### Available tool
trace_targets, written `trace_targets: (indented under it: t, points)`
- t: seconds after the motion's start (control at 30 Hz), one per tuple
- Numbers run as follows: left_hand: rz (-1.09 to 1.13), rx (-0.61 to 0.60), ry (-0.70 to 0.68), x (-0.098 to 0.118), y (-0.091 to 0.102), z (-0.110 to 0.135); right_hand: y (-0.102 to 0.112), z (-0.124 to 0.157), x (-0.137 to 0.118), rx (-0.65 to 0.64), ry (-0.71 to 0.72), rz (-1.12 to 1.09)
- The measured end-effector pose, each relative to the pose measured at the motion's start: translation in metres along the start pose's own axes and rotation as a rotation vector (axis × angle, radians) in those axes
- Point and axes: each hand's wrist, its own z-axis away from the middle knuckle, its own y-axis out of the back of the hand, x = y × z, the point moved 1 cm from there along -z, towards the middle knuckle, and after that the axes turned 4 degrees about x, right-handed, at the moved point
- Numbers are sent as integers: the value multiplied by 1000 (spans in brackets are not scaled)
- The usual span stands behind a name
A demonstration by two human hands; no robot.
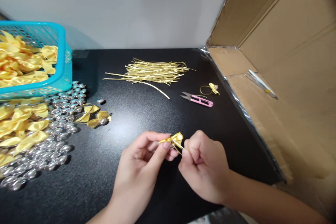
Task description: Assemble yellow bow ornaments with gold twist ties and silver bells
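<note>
Between the thumb and fingers of my left hand point(143, 168) is a small yellow ribbon bow point(177, 138), held just above the black table. Close beside it, my right hand point(206, 164) pinches a thin gold cord point(179, 144) that runs out from the bow. Part of a shiny bead seems to show under the bow, mostly covered by my left fingers. Beyond my right hand lie pink thread snips point(201, 100) with their blades apart. A bow with a looped cord point(214, 89) rests behind the snips.
A pile of gold cords point(154, 71) lies at the back. On the left stand a turquoise basket point(63, 52) of yellow bows, loose bows point(26, 136) and many silver beads point(39, 157). A white cutter point(262, 84) lies on the cardboard point(283, 119) at the right.
</note>
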Motion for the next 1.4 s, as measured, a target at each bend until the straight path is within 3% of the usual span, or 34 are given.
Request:
trace_targets:
  t: [0.9,1.03,1.2,1.4]
  points:
    - [-42,12,-69,0,0,2,-3,6,3,-7,56,55]
    - [-88,15,-137,0,-1,2,-4,8,4,-4,91,62]
    - [-171,-16,-315,0,1,3,-8,9,8,55,199,13]
    - [-283,-61,-485,-5,6,4,-7,9,12,-3,268,-85]
